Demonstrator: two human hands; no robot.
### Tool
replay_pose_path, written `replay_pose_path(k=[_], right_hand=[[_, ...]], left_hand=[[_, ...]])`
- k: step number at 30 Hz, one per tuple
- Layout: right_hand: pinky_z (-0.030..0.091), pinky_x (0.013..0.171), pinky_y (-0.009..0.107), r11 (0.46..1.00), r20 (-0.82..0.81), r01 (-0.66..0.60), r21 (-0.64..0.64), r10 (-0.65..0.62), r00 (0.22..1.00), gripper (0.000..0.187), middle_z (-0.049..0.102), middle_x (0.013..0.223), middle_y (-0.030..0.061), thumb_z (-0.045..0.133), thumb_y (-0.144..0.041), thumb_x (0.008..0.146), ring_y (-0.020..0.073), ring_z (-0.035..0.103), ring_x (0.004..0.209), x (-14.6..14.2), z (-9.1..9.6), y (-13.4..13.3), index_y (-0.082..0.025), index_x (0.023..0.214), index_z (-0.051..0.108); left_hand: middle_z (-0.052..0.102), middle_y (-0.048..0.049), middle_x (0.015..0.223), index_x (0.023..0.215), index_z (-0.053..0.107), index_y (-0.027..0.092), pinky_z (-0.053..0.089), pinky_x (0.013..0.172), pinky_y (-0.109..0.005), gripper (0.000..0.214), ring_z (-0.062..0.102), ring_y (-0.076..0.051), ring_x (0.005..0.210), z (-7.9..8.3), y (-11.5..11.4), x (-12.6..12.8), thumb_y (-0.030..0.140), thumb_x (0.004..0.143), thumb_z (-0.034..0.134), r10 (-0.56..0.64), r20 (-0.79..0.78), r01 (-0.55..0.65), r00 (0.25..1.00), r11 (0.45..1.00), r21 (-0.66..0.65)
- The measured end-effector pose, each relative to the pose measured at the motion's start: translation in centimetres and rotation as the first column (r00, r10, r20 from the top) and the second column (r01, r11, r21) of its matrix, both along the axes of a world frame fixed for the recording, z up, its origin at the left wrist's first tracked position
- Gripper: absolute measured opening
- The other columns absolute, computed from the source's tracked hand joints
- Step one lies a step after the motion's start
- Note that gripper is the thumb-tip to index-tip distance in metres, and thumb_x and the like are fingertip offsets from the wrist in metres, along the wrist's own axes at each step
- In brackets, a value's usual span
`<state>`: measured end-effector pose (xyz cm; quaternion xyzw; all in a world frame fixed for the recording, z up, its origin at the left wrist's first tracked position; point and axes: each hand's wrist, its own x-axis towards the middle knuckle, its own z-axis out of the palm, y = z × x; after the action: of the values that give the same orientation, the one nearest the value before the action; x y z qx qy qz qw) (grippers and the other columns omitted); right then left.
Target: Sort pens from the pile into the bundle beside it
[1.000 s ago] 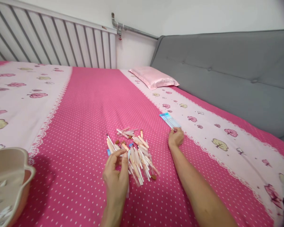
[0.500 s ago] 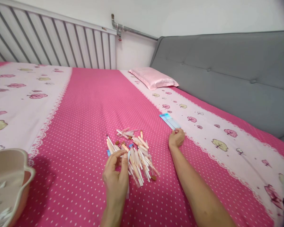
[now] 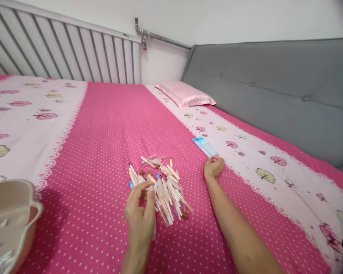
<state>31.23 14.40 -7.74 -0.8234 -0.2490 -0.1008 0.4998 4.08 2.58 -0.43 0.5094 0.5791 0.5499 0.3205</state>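
A loose pile of pens [image 3: 161,182], white, peach and blue, lies on the pink dotted bedspread [image 3: 108,129]. My left hand [image 3: 141,211] rests at the pile's near edge, thumb and fingers pinched on a pen there. A neat bundle of blue pens [image 3: 205,146] lies further right. My right hand [image 3: 214,167] is curled at the near end of that bundle, fingers closed against it.
A pink satin pillow [image 3: 185,94] lies at the head of the bed by the grey padded headboard [image 3: 274,91]. A beige basket [image 3: 8,220] sits at the lower left corner. A striped panel [image 3: 63,51] and a pipe [image 3: 157,36] line the far wall.
My right hand has shifted slightly right along the end of the blue bundle. The left hand stays at the pile.
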Motion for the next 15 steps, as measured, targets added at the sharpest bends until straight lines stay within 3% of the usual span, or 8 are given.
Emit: replay_pose_path(k=[6,15], right_hand=[[0.039,0.077,0.033,1.000,0.019,0.006,0.011,-0.006,1.000,0.034,0.057,0.082,0.0071,0.049,-0.011,0.063,0.0240,0.051,0.086,0.14,0.02,-0.08,-0.015,0.095,0.057],[0.040,0.077,0.034,0.997,0.034,-0.071,-0.026,0.072,0.997,0.036,0.055,0.094,0.0110,0.044,-0.014,0.070,0.0225,0.051,0.083,-0.07,-0.08,-0.27,-0.015,0.097,0.068]], left_hand=[[0.065,-0.0079,0.092,0.092,0.065,0.017,0.047,0.071,-0.031,0.031,0.060,-0.019,0.078,-0.05,0.03,0.00,0.044,0.079,0.054,0.006,0.000,-0.006,1.000,1.000,0.006],[0.064,-0.0076,0.089,0.091,0.065,0.018,0.047,0.068,-0.030,0.031,0.059,-0.019,0.076,0.26,0.04,-0.11,0.044,0.079,0.054,0.020,-0.008,-0.020,1.000,1.000,0.002]])
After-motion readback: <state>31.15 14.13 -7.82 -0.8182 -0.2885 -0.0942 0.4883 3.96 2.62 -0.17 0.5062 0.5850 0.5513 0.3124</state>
